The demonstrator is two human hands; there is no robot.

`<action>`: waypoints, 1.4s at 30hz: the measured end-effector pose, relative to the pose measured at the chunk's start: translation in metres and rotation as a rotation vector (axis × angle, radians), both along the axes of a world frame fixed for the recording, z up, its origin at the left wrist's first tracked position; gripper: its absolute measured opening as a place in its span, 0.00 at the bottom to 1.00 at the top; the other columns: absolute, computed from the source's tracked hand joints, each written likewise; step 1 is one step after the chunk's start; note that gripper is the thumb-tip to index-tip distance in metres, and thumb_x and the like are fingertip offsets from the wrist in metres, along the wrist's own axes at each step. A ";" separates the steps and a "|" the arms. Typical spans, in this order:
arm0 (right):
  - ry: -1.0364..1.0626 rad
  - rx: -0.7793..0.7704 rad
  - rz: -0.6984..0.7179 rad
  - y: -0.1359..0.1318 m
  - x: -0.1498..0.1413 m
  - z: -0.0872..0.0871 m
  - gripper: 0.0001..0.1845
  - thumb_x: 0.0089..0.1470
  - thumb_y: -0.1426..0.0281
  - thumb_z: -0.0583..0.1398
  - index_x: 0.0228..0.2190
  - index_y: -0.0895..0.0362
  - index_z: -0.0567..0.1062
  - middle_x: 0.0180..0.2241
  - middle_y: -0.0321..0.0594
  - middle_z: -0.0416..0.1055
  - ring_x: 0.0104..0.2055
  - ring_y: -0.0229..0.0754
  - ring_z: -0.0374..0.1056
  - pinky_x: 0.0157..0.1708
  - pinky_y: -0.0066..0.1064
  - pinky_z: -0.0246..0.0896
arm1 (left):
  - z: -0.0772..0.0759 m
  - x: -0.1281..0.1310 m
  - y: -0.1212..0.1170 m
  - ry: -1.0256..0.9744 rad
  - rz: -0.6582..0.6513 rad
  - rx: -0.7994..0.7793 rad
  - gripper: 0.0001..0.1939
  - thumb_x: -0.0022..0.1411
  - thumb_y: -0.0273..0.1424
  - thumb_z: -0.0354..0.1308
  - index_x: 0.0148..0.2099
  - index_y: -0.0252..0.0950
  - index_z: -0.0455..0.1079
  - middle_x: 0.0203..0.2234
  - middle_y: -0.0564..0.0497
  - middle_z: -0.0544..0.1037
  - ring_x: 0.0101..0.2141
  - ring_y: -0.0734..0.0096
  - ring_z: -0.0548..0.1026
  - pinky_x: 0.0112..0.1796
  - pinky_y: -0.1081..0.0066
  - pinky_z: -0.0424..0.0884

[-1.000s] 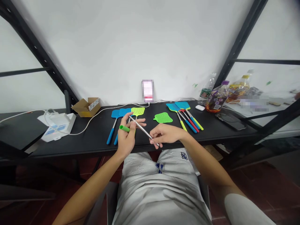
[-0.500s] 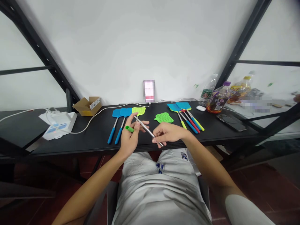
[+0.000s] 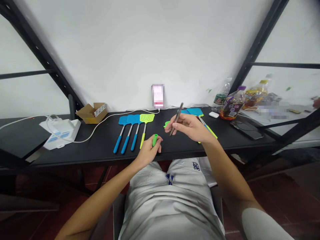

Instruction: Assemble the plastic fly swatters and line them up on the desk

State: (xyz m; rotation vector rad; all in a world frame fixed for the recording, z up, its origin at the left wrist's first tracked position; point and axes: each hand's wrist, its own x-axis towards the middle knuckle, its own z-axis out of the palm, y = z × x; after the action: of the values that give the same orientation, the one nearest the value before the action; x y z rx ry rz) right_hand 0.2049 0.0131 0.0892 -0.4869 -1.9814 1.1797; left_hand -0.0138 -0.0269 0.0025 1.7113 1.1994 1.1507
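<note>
Clasping the green handle (image 3: pixel 155 140), the left hand (image 3: pixel 149 149) is near the yellow swatter (image 3: pixel 147 118); the right hand (image 3: pixel 191 128) pinches the rod (image 3: pixel 178 115), tilted above the desk (image 3: pixel 95 146), apart from the handle.

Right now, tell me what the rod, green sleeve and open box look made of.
Rod: probably metal, smooth-looking; slim, straight, greyish.
Green sleeve: likely plastic, smooth; evenly coloured, hollow at one end.
Open box: apparently matte cardboard; brown, flat-sided, folded open.
</note>
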 end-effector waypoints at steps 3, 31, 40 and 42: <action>0.153 -0.003 -0.025 -0.009 -0.001 0.006 0.14 0.64 0.57 0.60 0.40 0.56 0.71 0.39 0.44 0.79 0.43 0.45 0.77 0.39 0.35 0.74 | -0.003 0.001 0.002 0.136 0.025 0.082 0.13 0.71 0.39 0.51 0.40 0.36 0.69 0.17 0.58 0.69 0.19 0.74 0.67 0.25 0.75 0.60; 0.235 -0.067 0.023 0.004 -0.028 -0.017 0.15 0.64 0.56 0.59 0.40 0.56 0.70 0.37 0.43 0.79 0.42 0.43 0.77 0.39 0.34 0.72 | 0.000 0.001 0.001 0.211 -0.061 0.094 0.16 0.70 0.42 0.51 0.35 0.36 0.69 0.18 0.57 0.69 0.21 0.73 0.66 0.26 0.73 0.59; -0.029 -0.109 0.077 0.006 -0.039 -0.031 0.17 0.62 0.59 0.62 0.45 0.59 0.76 0.38 0.43 0.78 0.35 0.41 0.74 0.38 0.35 0.73 | 0.002 -0.001 0.004 0.131 -0.092 0.036 0.19 0.70 0.44 0.51 0.33 0.35 0.69 0.17 0.57 0.67 0.21 0.74 0.65 0.27 0.73 0.60; 0.015 -0.084 0.014 0.008 -0.034 -0.029 0.18 0.61 0.58 0.63 0.47 0.58 0.75 0.42 0.44 0.78 0.41 0.42 0.76 0.41 0.35 0.72 | 0.002 -0.001 0.004 0.151 -0.091 0.031 0.19 0.70 0.44 0.51 0.34 0.35 0.69 0.17 0.57 0.67 0.21 0.74 0.66 0.27 0.73 0.61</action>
State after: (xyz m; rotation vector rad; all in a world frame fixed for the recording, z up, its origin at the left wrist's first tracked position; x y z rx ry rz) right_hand 0.1705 0.0212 0.0600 -0.5068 -1.9310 1.2760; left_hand -0.0145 -0.0228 0.0047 1.8840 1.1862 1.0054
